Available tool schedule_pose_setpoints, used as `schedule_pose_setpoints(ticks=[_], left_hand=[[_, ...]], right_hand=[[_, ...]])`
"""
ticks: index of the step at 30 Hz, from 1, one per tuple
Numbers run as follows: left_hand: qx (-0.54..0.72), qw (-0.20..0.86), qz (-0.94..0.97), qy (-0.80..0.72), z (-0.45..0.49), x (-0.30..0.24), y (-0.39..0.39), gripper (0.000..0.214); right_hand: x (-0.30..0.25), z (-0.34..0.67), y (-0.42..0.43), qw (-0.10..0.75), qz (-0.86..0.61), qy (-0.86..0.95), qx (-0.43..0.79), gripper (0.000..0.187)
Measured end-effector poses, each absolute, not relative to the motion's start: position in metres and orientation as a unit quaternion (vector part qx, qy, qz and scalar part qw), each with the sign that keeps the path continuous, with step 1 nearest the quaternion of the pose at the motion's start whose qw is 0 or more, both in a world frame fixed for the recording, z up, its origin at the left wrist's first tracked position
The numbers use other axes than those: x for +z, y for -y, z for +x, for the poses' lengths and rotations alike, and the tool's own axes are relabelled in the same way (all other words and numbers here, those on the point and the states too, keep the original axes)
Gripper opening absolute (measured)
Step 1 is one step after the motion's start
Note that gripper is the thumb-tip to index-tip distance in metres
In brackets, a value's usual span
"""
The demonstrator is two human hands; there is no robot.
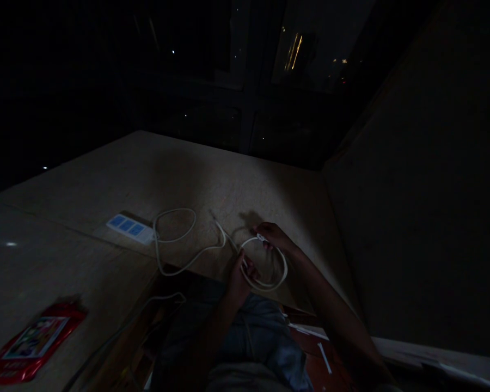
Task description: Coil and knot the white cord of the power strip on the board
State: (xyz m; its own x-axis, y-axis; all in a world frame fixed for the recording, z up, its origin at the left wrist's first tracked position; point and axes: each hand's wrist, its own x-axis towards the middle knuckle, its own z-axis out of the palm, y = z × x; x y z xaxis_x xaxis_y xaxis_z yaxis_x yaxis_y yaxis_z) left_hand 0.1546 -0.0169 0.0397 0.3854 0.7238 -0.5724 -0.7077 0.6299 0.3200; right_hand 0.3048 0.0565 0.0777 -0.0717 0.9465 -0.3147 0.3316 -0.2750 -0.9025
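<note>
The scene is very dark. A white cable [179, 239] lies in loose curves on a pale wooden tabletop [155, 174] and forms a loop [275, 280] between my hands. My left hand [239, 277] is closed on the near side of that loop, just above my lap. My right hand [271, 235] pinches the cable near its end, where a small white plug shows at the fingertips. The cable runs left to a white power strip [130, 228] with blue sockets.
A red flat packet [32, 343] with a printed label lies at the table's near left edge. A plain wall panel [424, 218] stands to the right. Dark windows [245, 65] with distant lights are behind the table. White strips [322, 354] lie on the floor near my knees.
</note>
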Motion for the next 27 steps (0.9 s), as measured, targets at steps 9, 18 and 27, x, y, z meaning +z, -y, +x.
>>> schedule_pose_setpoints(ticks=[9,18,27], left_hand=[[0.445,0.834,-0.052,-0.322,0.152,0.047,0.018,0.056],[0.462,0.836,-0.092,-0.281,0.145,0.046,0.013,0.061],[0.521,0.81,-0.044,-0.263,0.146,0.046,0.005,0.066]], right_hand=[[0.067,0.298,-0.045,0.333,-0.586,0.469,0.571,0.046],[0.073,0.319,-0.014,0.37,-0.509,0.386,0.675,0.051],[0.052,0.303,0.06,0.549,-0.428,0.18,0.696,0.029]])
